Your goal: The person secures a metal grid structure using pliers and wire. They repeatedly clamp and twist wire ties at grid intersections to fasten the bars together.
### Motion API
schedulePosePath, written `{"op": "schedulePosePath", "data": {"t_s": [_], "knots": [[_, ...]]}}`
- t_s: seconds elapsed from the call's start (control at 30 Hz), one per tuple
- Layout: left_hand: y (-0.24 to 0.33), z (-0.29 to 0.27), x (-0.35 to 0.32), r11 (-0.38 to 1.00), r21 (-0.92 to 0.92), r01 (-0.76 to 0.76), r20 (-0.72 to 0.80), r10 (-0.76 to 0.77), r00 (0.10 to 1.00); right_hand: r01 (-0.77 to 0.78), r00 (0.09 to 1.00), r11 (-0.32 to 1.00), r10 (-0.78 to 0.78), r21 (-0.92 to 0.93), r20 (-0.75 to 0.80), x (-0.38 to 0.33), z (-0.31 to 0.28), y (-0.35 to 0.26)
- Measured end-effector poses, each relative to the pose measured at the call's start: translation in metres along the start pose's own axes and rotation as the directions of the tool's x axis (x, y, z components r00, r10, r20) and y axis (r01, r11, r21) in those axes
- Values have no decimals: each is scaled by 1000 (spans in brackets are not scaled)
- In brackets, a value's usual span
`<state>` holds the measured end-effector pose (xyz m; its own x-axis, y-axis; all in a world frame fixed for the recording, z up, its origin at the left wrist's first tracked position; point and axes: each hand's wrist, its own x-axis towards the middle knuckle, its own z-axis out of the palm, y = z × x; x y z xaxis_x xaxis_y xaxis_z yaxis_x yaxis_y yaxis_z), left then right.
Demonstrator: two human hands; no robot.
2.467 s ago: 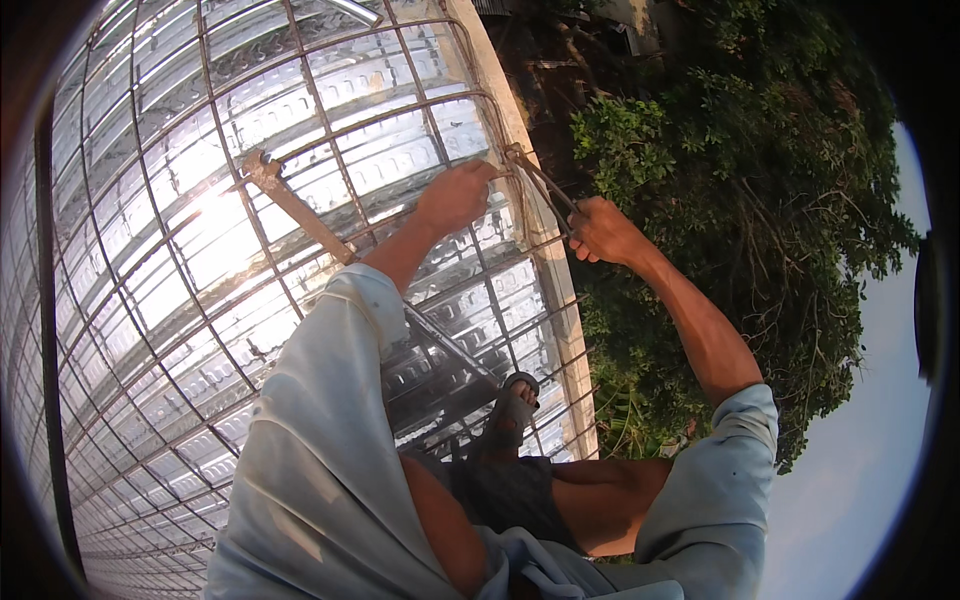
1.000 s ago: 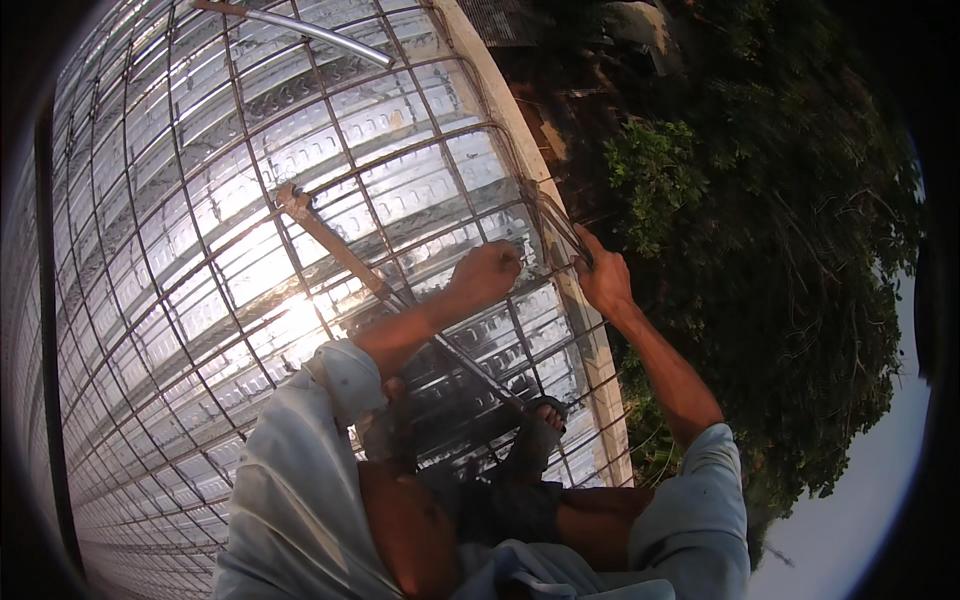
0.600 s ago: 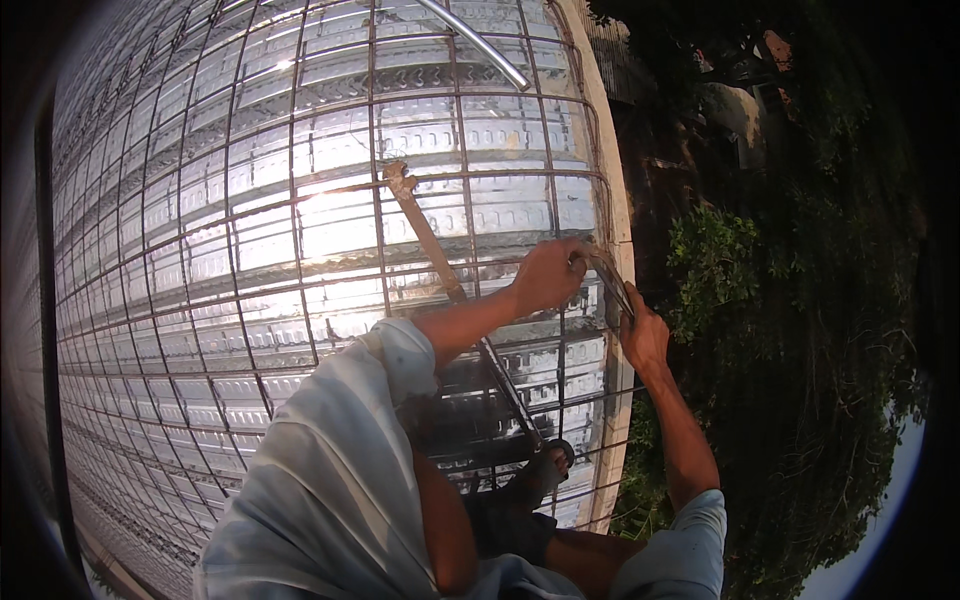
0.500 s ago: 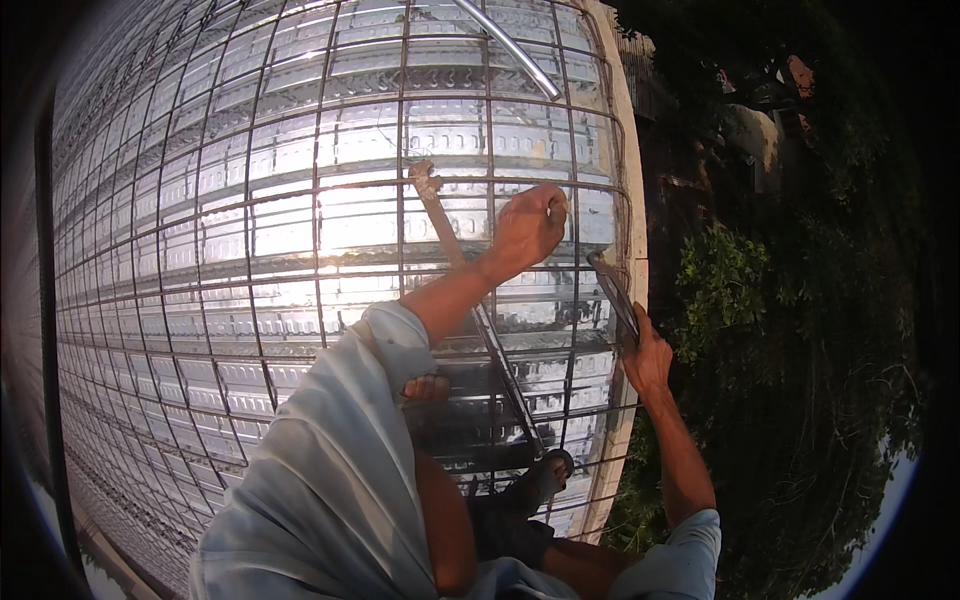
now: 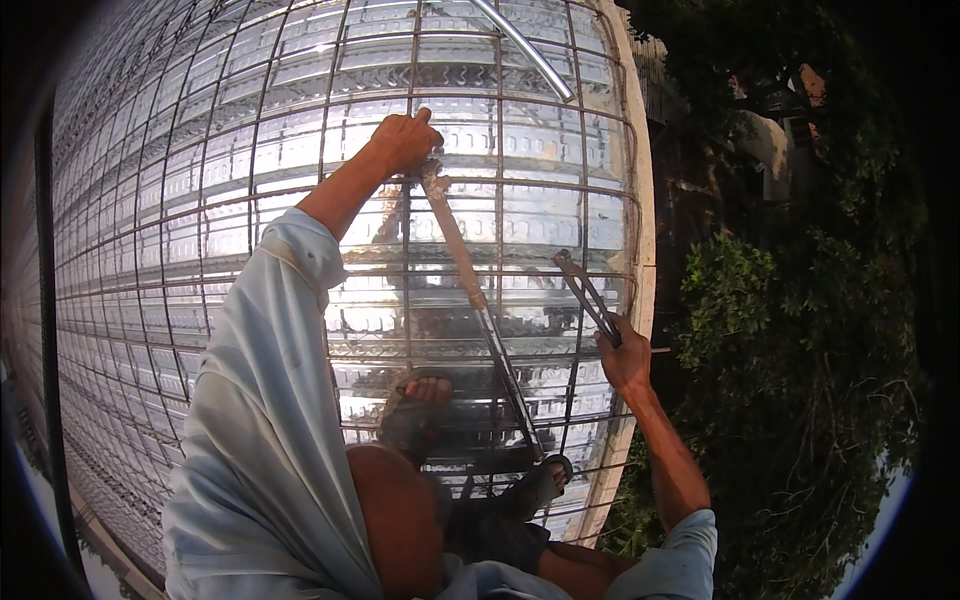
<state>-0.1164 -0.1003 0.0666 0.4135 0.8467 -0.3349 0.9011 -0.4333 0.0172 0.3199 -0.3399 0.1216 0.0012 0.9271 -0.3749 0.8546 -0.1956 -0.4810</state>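
My left hand is over the rebar mesh, close to a bar crossing. Its fingers are pressed together, and what they hold, if anything, is too small to make out. Just beside it is the rusty, notched head of a long metal bar, whose lower half is a shiny tube reaching down to my foot. On the right, my right hand is closed round the handles of steel end-cutting pincers. Their jaws point up and left, above the mesh near the roof edge.
Corrugated shiny metal decking lies beneath the mesh. A silver pipe rests at the top. The pale slab edge runs down the right, with a drop and leafy trees beyond. My sandalled foot stands among the bars.
My left hand has moved up and left, from right of the long bar to beside its notched head. The pincers in my right hand have shifted slightly left, inward from the edge.
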Motion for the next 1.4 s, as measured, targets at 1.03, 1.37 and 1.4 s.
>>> {"op": "schedulePosePath", "data": {"t_s": [1.03, 1.37, 1.4], "knots": [[148, -119, -10, -378, -915, -143, -56, -233, 971, 29, 999, 768, 1, 640, -47, 69, -75, -135], [188, -119, -19, -482, -860, -169, -160, -61, 985, 20, 998, 534, -61, 845, 15, 83, -85, -145], [189, -117, -23, -473, -867, -155, -161, -27, 987, 1, 997, 530, -61, 848, 37, 83, -83, -144]]}}
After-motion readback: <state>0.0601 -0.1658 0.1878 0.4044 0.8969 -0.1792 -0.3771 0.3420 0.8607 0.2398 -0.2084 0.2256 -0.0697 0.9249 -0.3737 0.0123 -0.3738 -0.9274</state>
